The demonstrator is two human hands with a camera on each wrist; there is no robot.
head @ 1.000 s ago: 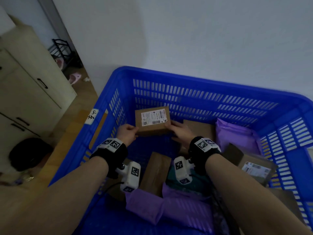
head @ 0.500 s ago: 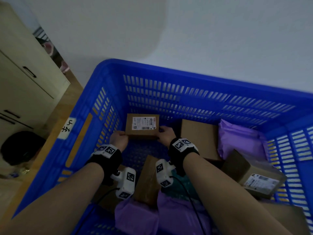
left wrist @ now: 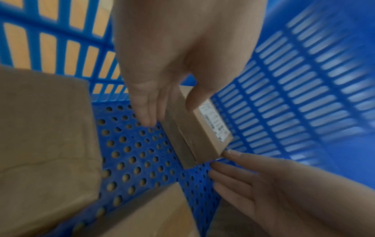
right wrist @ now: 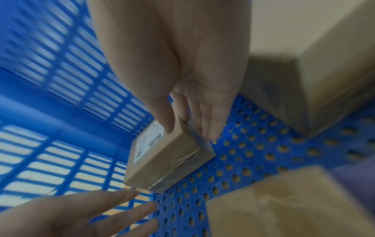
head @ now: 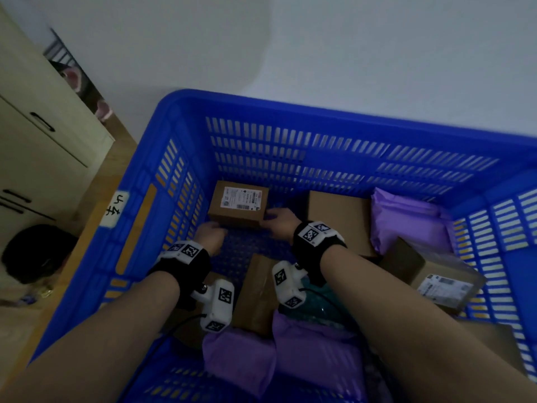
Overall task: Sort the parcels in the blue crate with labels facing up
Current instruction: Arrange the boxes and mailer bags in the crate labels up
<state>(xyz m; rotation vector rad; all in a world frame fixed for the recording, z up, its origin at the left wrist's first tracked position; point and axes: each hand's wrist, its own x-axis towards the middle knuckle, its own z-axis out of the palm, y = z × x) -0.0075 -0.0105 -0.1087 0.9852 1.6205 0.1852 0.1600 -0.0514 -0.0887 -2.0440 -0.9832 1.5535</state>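
A small cardboard parcel (head: 236, 203) lies label up on the floor of the blue crate (head: 290, 112), in its far left corner. My left hand (head: 210, 235) is at the parcel's near left corner and my right hand (head: 277, 221) at its near right corner. In the left wrist view the left hand (left wrist: 162, 102) has its thumb on the top edge of the parcel (left wrist: 205, 133) and straight fingers down its side. In the right wrist view the right hand (right wrist: 188, 115) touches the parcel (right wrist: 166, 160) the same way, fingers straight.
A plain cardboard box (head: 338, 222) lies right of my hands, and another box (head: 258, 292) leans between my wrists. A labelled box (head: 441, 283) sits tilted at the right wall. Purple mailers (head: 406, 219) (head: 276, 353) lie at the far right and near side. A cabinet (head: 35, 141) stands left.
Both hands carried the labelled parcel down and to the far left corner of the crate. It now rests on the floor and the fingers have straightened.
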